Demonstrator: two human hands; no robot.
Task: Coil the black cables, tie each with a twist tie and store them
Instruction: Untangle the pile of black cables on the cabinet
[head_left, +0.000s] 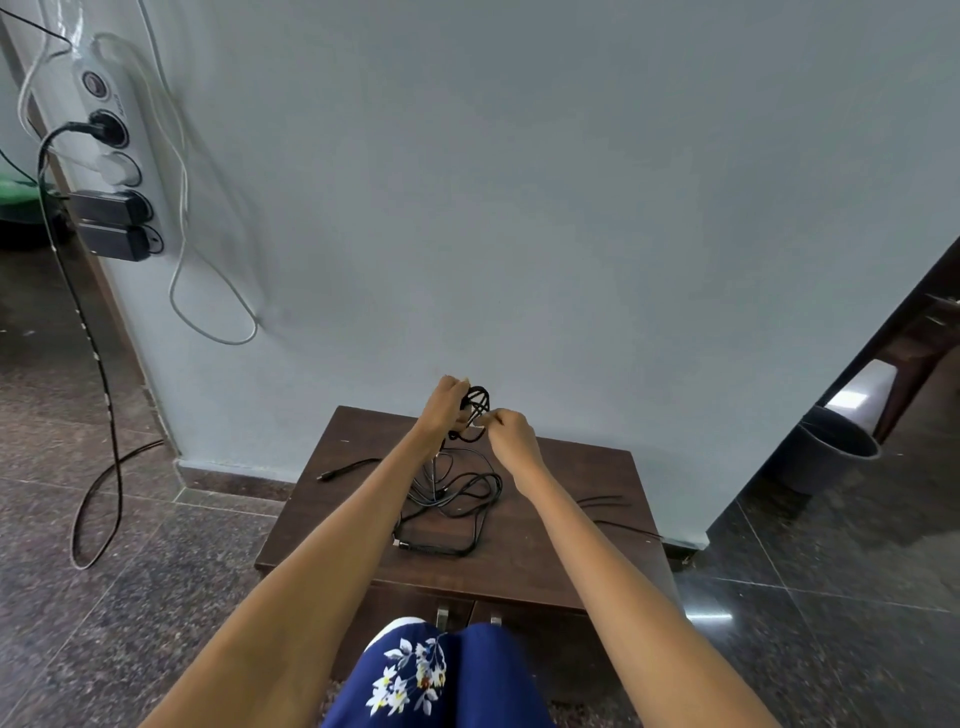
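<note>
Both arms stretched out over a small dark wooden worktop (587, 499) set against a pale wall (519, 182). Left hand (441, 410), at about 11 o'clock of the worktop's middle, curled round a small coiled black cable (477, 410) held up above the far edge, right by the wall. Right hand (511, 436), just beside at 1 o'clock, fingertips pressed together on a thin pale twist tie (480, 423) at the coil; fine detail of that grip too small to tell. Below the hands, a loose tangle of black cables (457, 499) lying on the worktop's middle, one strand rising toward the coil. A separate short black cable (348, 468) at 9 o'clock near the left edge, well apart from the tangle. Thin dark ties (602, 501) at 3 o'clock toward the right edge. Bare wood open along the near edge and right side. At 10 o'clock high on the wall, a white power strip (114, 156) with plugs and hanging leads. A grey bin (831, 447) on the floor at 3 o'clock.
</note>
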